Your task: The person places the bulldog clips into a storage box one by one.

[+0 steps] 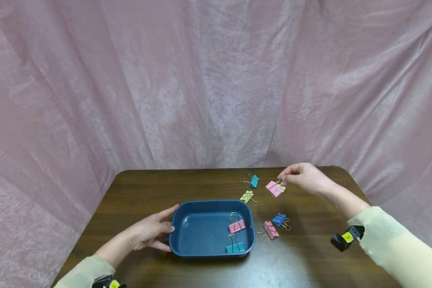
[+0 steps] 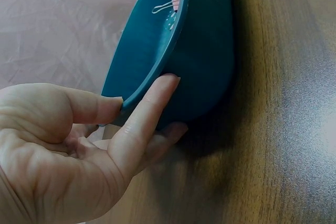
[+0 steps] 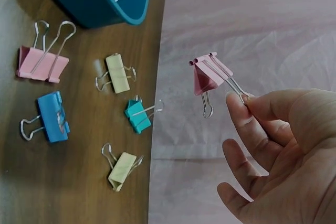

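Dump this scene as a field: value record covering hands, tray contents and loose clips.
Left hand: grips the edge of the blue tray
Right hand: pinches the held pink clip by a wire handle, above the table
In tray: tray pink clip, tray teal clip
Loose on table: pink clip, blue clip, teal clip, two yellow clips
Backdrop: pink curtain

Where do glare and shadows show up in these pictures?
Head view: pale glare on the wooden table, bottom center-right; left wrist view: bright glare at the right edge, dark shadow alongside the blue tray; right wrist view: shadow on the table left of the blue tray.
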### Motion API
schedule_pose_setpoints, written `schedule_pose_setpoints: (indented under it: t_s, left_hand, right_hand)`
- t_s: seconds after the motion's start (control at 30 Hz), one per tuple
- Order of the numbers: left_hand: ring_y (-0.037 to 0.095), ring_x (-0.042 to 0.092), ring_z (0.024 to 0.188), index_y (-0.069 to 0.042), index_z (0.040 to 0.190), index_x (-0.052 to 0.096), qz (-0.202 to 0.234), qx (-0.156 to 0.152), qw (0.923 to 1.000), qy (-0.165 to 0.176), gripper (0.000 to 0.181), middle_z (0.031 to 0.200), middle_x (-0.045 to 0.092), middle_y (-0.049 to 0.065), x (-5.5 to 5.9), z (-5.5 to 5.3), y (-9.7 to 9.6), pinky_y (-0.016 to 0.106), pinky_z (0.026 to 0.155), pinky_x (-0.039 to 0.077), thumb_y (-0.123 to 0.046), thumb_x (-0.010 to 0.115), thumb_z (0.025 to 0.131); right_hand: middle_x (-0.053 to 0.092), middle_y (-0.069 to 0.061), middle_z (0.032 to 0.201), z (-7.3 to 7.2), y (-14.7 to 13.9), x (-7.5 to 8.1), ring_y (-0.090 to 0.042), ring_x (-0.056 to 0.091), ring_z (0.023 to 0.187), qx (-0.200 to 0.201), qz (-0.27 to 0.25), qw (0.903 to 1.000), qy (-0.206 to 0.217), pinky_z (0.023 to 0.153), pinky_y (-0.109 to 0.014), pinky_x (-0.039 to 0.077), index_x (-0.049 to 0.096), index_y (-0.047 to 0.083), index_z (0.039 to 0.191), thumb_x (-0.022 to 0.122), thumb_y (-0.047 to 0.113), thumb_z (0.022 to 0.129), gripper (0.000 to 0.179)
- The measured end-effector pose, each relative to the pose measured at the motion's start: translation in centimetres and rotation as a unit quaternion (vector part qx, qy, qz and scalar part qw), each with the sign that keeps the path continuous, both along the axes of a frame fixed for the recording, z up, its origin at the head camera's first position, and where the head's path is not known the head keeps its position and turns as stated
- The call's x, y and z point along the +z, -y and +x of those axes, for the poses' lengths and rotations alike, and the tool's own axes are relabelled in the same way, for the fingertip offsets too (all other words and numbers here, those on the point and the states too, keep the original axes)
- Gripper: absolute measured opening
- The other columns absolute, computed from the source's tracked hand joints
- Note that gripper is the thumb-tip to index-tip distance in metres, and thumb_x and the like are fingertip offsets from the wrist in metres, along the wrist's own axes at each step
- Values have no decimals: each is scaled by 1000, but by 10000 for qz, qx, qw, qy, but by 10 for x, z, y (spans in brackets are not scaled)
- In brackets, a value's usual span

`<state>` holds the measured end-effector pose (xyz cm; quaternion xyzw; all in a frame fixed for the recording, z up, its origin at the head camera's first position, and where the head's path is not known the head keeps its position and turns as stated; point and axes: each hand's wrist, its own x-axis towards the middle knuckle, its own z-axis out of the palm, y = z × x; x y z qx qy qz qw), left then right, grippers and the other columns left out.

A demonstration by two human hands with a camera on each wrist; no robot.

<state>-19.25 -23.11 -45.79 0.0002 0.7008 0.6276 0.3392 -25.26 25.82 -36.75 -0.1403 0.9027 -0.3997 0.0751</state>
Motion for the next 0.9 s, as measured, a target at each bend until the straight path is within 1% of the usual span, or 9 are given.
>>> schedule_pose_setpoints:
  t_s: [0.1,0.2,0.4,0.47,0.57,0.7,0.9]
  left_hand:
    - [43,61,120,-20,166,11,-19,-3,10000,0,78,153,35,38,0,0,0,52,74,63,-2,53,103]
    - [43,61,121,-20,166,11,-36,-6,10000,16,78,153,34,37,0,0,0,52,74,63,-2,53,103]
    - [43,61,121,-20,166,11,-57,-2,10000,29,77,153,35,37,1,0,-1,52,74,62,-2,53,103]
    - [43,61,121,-20,166,12,-66,6,10000,28,77,153,35,37,1,0,-1,53,74,62,-2,53,103]
    - [43,61,121,-20,166,12,-66,12,10000,27,77,153,35,37,1,0,-1,53,74,62,-2,53,103]
    - [43,62,120,-20,166,12,-50,12,10000,25,78,153,35,37,1,0,-1,52,74,63,-2,53,103]
    - [43,62,119,-20,166,12,-52,34,10000,37,78,153,36,37,1,-1,-1,52,74,63,-2,53,103]
  right_hand:
    - [75,-6,103,-1,5,0,-17,64,96,91,-15,10000,-33,87,-36,50,75,2,112,66,18,98,23]
    - [75,-8,103,-1,11,1,-21,65,97,143,-110,9998,20,86,-35,50,75,2,111,66,17,97,22]
    - [74,-5,105,-3,20,1,-18,62,98,156,-17,9999,30,87,-36,49,76,6,109,66,18,97,20]
    - [75,-5,105,-3,23,1,-18,63,98,177,-21,9998,50,87,-36,49,76,5,109,66,18,97,21]
    - [75,-8,103,-3,28,2,-18,65,96,239,-128,9996,86,86,-36,50,75,3,111,65,16,97,22]
    - [76,-6,98,-5,34,3,-17,67,93,296,-194,9993,106,86,-37,50,75,4,109,65,14,96,19]
    - [76,-6,95,-6,44,4,-19,65,98,322,-147,9992,180,87,-35,48,76,4,110,65,15,97,20]
